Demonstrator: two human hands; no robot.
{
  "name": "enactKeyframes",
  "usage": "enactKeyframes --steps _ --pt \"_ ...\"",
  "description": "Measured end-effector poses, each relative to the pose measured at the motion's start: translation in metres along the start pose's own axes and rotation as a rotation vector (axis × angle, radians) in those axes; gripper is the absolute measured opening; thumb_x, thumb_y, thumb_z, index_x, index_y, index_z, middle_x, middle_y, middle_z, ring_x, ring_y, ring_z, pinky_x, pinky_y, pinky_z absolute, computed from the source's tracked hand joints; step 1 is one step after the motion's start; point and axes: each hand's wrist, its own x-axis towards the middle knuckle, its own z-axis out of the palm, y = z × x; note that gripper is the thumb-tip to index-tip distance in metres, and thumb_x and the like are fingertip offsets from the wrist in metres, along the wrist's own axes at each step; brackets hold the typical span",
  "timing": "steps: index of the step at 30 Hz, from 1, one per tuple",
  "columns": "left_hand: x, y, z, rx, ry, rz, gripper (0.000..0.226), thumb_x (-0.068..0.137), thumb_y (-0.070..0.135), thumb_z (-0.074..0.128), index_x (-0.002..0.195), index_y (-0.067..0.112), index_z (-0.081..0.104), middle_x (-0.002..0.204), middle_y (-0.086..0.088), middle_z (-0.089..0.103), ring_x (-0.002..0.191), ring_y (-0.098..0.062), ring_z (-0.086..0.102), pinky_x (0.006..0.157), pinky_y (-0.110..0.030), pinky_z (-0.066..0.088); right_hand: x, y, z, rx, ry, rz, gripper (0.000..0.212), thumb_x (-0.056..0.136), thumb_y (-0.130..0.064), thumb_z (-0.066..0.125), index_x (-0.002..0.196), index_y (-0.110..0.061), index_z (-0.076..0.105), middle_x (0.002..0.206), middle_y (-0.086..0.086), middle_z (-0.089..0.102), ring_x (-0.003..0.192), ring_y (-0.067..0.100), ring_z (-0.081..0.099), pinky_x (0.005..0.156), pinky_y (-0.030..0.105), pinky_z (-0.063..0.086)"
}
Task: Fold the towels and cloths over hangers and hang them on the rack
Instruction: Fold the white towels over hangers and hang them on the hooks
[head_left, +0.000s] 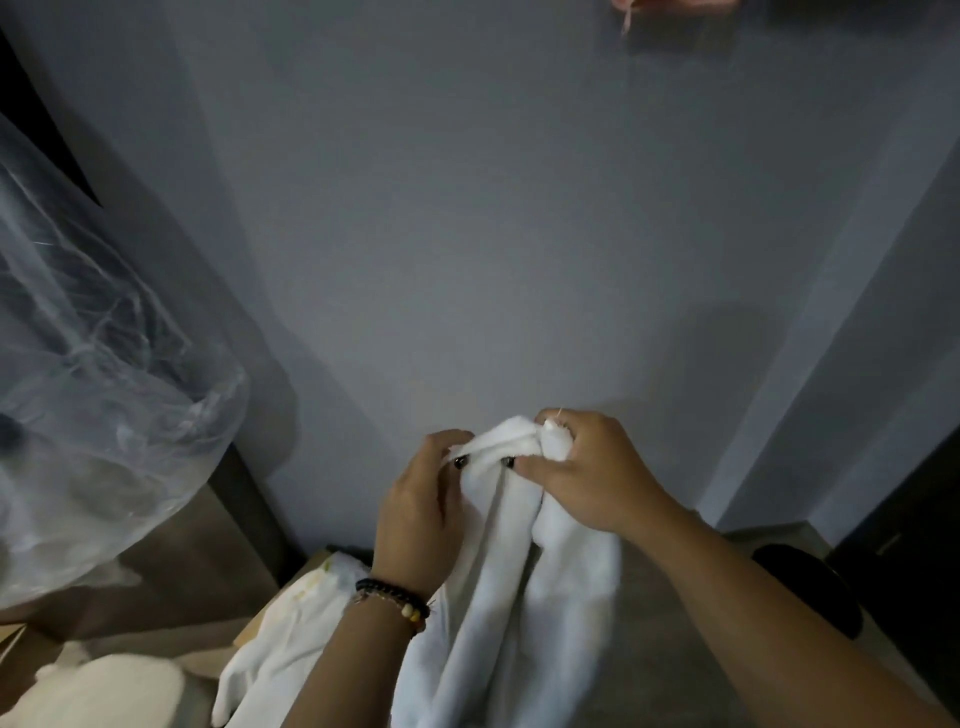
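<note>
We see both hands raised before a grey wall (467, 208), left hand (421, 499) and right hand (587, 467) pinching the bunched top of a white towel (498, 597), fingers curled.

No readable text, label, brand or number shows anywhere.

Above the white towel (498, 597) the grey wall (467, 234) stands bare and open. Left of the towel a clear plastic bag (104, 364) bulges inward; a pink cloth edge (670, 5) hangs far above it.
</note>
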Motion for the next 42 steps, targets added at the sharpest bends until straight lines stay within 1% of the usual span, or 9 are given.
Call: enactKeyframes --steps 10,13,19,22,24,27,34,38,42 --pt "-0.047 -0.062 0.005 -0.031 0.135 -0.556 0.018 0.094 0.005 0.054 0.082 0.017 0.059 0.07 0.003 0.061 0.064 -0.013 0.056 0.061 -0.032 0.04 0.016 -0.03 -0.047 0.09 0.272 0.054 0.036 0.076 -0.021 0.075 0.076 0.006 0.051 0.067 0.005 0.051 0.062 0.016 0.048 0.053 0.022 0.035" --pt "-0.034 -0.048 -0.002 -0.096 0.094 -0.494 0.019 0.093 0.01 0.057 0.078 0.02 0.064 0.07 0.001 0.065 0.063 -0.002 0.055 0.058 -0.018 0.042 0.015 -0.018 -0.042 -0.036 0.197 0.078 0.023 0.076 -0.021 0.076 0.094 -0.015 0.063 0.087 -0.005 0.063 0.084 0.013 0.059 0.065 0.016 0.041" --pt "-0.002 0.0 -0.01 -0.195 -0.171 -0.161 0.012 0.093 0.024 0.063 0.091 0.019 0.074 0.082 0.013 0.071 0.077 -0.004 0.065 0.068 -0.013 0.046 -0.009 0.027 0.014 -0.176 -0.268 0.006 0.087 0.071 -0.022 0.08 0.143 -0.042 0.036 0.133 -0.005 0.058 0.117 0.012 0.056 0.097 0.019 0.043" --pt "0.005 0.015 -0.017 -0.154 -0.327 -0.011 0.021 0.086 0.04 0.061 0.09 0.025 0.076 0.084 0.014 0.073 0.079 -0.003 0.068 0.069 -0.018 0.051 -0.018 0.046 0.031 -0.047 -0.345 0.065 0.065 0.078 -0.021 0.077 0.133 -0.04 0.049 0.128 -0.009 0.061 0.117 0.006 0.056 0.099 0.024 0.044" --pt "0.005 0.021 -0.021 -0.113 -0.396 0.01 0.023 0.084 0.044 0.059 0.086 0.029 0.076 0.079 0.011 0.073 0.072 -0.006 0.068 0.063 -0.022 0.051 -0.02 0.053 0.032 -0.007 -0.281 0.071 0.027 0.081 -0.018 0.075 0.097 -0.035 0.062 0.096 -0.009 0.068 0.091 0.002 0.061 0.081 0.026 0.048" --pt "0.005 0.015 -0.025 -0.062 -0.343 -0.041 0.013 0.082 0.034 0.064 0.082 0.026 0.074 0.075 0.012 0.07 0.07 -0.005 0.065 0.063 -0.019 0.047 -0.017 0.055 0.023 -0.008 -0.109 0.102 0.032 0.082 -0.017 0.073 0.06 -0.021 0.051 0.059 -0.007 0.051 0.058 0.002 0.047 0.061 0.027 0.038" --pt "-0.018 -0.036 -0.026 0.14 -0.288 -0.364 0.028 0.088 -0.004 0.052 0.085 0.023 0.059 0.072 0.008 0.064 0.069 -0.012 0.06 0.065 -0.027 0.045 0.002 0.053 -0.005 0.159 0.17 0.288 0.02 0.083 -0.016 0.07 0.076 0.002 0.065 0.066 0.004 0.058 0.064 0.015 0.053 0.063 0.029 0.039" --pt "-0.035 -0.045 -0.021 -0.157 -0.138 -0.649 0.029 0.086 -0.011 0.055 0.073 0.014 0.062 0.057 0.012 0.061 0.059 -0.007 0.053 0.056 -0.021 0.043 0.005 0.052 -0.015 0.266 0.219 0.373 0.024 0.086 -0.019 0.065 0.073 0.0 0.059 0.064 0.001 0.051 0.06 0.014 0.047 0.059 0.029 0.036" --pt "-0.035 -0.028 -0.018 -0.614 0.116 -0.859 0.018 0.093 0.014 0.062 0.09 -0.002 0.071 0.084 -0.014 0.074 0.078 -0.027 0.067 0.076 -0.04 0.054 0.004 0.064 -0.004 0.288 0.317 0.461 0.023 0.086 -0.019 0.063 0.07 -0.009 0.049 0.064 0.003 0.044 0.063 0.018 0.043 0.06 0.03 0.033"
